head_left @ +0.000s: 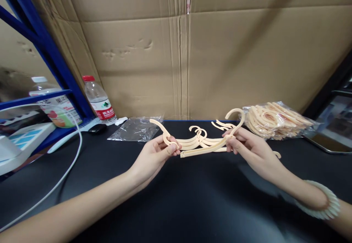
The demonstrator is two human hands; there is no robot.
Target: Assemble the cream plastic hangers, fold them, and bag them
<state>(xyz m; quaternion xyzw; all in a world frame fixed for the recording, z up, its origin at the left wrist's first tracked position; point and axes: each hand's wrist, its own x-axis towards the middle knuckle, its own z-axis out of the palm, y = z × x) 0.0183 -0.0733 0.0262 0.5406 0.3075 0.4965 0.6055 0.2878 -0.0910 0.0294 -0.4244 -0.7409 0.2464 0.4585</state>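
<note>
Hook piece (162, 128) pinched in our left hand (151, 157), hanger arm (205, 150) pinched in our right hand (251, 148), both over the black table (176, 206), and tbh our fingertip-only grip could let one slip.

BG: tan cardboard wall (132, 56) backs blk worktop (170, 202), vert. seam (180, 70) approx. ctr., horiz. creases either side | L: blue frame (51, 54) runs diag., w/ low blue shelf (55, 93) | R: dark frame (330, 83) at edge | Light: diag. shadow (255, 34) crosses upper-R cardboard; soft glare on worktop, lower R
</note>
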